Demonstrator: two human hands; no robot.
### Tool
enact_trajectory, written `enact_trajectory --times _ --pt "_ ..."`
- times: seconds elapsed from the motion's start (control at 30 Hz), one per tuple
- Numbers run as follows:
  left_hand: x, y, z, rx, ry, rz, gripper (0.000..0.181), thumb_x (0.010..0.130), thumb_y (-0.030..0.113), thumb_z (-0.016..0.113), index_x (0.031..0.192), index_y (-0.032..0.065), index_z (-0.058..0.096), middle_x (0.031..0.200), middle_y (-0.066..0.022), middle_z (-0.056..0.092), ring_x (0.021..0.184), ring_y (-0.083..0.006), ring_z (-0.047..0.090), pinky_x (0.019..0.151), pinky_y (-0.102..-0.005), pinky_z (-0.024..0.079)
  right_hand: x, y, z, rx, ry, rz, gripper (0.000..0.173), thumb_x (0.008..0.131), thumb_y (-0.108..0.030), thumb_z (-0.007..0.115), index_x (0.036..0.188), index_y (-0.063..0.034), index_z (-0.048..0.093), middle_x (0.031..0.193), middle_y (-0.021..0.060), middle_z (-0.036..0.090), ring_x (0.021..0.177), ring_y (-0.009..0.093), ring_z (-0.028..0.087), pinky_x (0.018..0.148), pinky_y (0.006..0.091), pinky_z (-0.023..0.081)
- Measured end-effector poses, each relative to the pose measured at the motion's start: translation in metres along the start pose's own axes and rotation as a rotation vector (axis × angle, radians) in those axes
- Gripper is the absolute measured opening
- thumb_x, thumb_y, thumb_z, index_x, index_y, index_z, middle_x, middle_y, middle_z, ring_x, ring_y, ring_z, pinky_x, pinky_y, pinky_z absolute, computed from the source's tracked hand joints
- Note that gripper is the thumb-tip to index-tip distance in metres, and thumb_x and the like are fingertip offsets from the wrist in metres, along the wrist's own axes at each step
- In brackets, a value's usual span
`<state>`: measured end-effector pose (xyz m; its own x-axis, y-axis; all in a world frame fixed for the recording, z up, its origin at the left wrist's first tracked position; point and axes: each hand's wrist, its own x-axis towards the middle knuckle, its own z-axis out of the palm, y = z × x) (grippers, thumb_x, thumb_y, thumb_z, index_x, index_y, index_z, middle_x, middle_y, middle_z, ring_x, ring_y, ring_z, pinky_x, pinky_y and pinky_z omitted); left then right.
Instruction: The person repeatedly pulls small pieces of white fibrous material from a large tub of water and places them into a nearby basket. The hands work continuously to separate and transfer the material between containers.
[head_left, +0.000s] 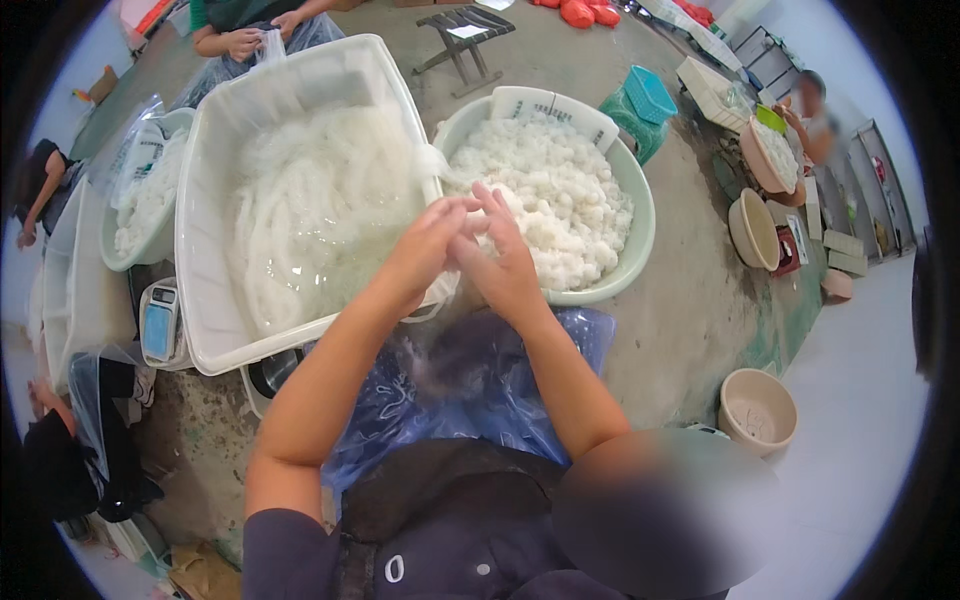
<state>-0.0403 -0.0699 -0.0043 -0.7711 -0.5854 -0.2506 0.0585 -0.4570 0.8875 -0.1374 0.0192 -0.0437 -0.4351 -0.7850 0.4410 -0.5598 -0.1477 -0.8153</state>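
My left hand (426, 247) and my right hand (504, 259) meet over the gap between a white rectangular tub and a pale green round basin. Their fingertips come together, and whatever may be between them is hidden. In the white tub (379, 67), long wet whitish strands (292, 202) lie in cloudy water. A bunch of the same strands hangs over its right rim, beside the round basin (641, 247). That basin holds a heap of small white fluffy-looking clumps (570, 195). A white panel with printed writing (555, 105) leans at its far side.
Opposite, another person's hands (259, 41) hold a translucent strand. A digital scale (159, 322) stands left of the tub. Beyond are a folding stool (469, 37), a turquoise basket (649, 94) and a second basin of clumps (150, 210). Beige basins (757, 412) lie to the right.
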Motion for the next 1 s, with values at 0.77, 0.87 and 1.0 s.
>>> enact_trajectory --times 0.77,0.87,1.0 --pt "-0.049 0.062 -0.064 -0.871 -0.294 0.402 0.029 0.093 0.027 0.04 0.092 0.0024 0.055 0.058 0.0028 0.029 0.052 -0.0109 0.027 0.062 -0.0276 0.035 0.017 -0.086 0.043 0.414 -0.326 0.172 0.021 0.075 -0.008 0.064 0.095 -0.0036 0.06 0.1 0.0099 0.055 0.093 0.017 0.053 0.071 0.0282 0.044" --pt "-0.039 0.02 -0.049 -0.994 0.028 0.431 0.025 0.092 0.023 0.042 0.096 0.0027 0.055 0.063 0.001 0.038 0.058 -0.0118 0.036 0.066 -0.0305 0.037 0.024 -0.103 0.047 0.363 0.065 -0.254 0.008 0.071 -0.007 0.065 0.079 -0.0044 0.064 0.094 0.0101 0.056 0.084 0.019 0.055 0.067 0.0292 0.044" --pt "-0.067 -0.012 -0.005 -0.221 0.399 0.656 0.023 0.092 0.021 0.042 0.099 0.0019 0.053 0.082 -0.0036 0.049 0.079 -0.0132 0.046 0.078 -0.0303 0.038 0.026 -0.068 0.018 -0.302 0.117 -0.342 0.007 0.069 -0.008 0.065 0.076 -0.0072 0.065 0.075 0.0088 0.061 0.076 0.024 0.059 0.075 0.0337 0.043"
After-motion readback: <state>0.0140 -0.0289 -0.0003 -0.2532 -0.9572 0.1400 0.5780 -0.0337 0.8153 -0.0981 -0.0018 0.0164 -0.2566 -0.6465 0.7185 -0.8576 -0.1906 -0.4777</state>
